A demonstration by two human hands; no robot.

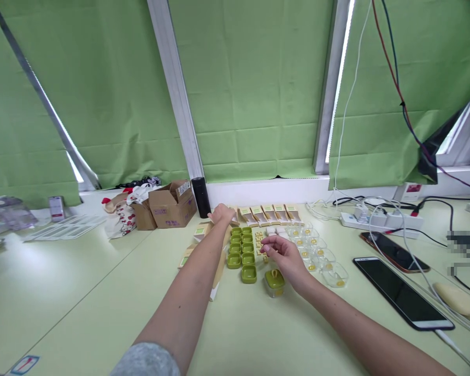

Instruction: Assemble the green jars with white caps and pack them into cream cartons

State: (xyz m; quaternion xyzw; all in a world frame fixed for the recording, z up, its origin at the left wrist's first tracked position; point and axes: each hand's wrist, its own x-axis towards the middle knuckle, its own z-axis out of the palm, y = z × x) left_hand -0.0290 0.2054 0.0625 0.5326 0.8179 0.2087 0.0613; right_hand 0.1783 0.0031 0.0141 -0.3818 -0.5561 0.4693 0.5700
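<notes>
My left hand [222, 214] reaches to the far side of the table, by the left end of a row of small card packets [267, 214]; its fingers are closed, and what they hold is hidden. Over the small yellow pieces [259, 243] hovers my right hand [279, 251], fingers bent and apart, nothing visible in them. Green square cups [248, 273] stand in two columns between my arms. Below my right hand sits a clear container with a green lid [274, 282]. Clear cups with yellow bits [335, 274] lie to its right. More packets [186, 256] are left of my forearm.
A black cylinder [201, 197] and a cardboard box [172, 203] stand at the back left. To the right are two phones [401, 291] [394, 250], a power strip [379, 223] and loose cables. White trays [65, 228] lie far left.
</notes>
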